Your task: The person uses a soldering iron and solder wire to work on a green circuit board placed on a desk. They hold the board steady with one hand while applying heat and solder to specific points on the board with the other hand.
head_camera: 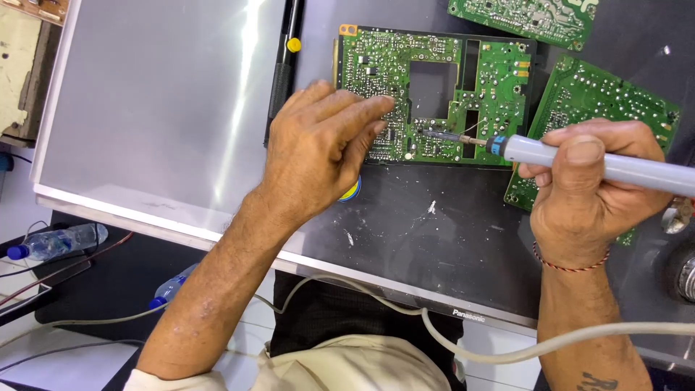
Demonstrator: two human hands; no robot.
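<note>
A: Head view first. Left hand (318,148) resting on the green circuit board (434,94), fingers (365,108) spread loosely and pressing the board's left half flat; nothing gripped.

B: And the right hand (590,181)?

A: Closed around the grey handle of a soldering iron (550,153), thumb on top, handle lying nearly level and running off the right edge. Metal tip (438,134) pointing left, touching the board just below its square cut-out, close beside the left fingertips.

B: Board's place?

A: Lying flat, solder side up, on the dark back of a flat-panel screen (434,232), toward the upper middle of the view. Thin red thread bracelet (572,266) around the right wrist.

B: Anything else nearby?

A: Second green board (615,94) to the right, partly under the right hand. Third board (528,18) at the top edge, well apart from the tip. Black tool with a yellow button (289,51) lying along the left side of the worked board. Something yellow and blue (352,192) peeking out under the left palm; cannot tell what. White cable (507,351) curving across the lower right. Two plastic bottles with blue caps (58,242) lower left, off the panel. Large pale frosted sheet (159,101) covering the left part of the panel.
</note>
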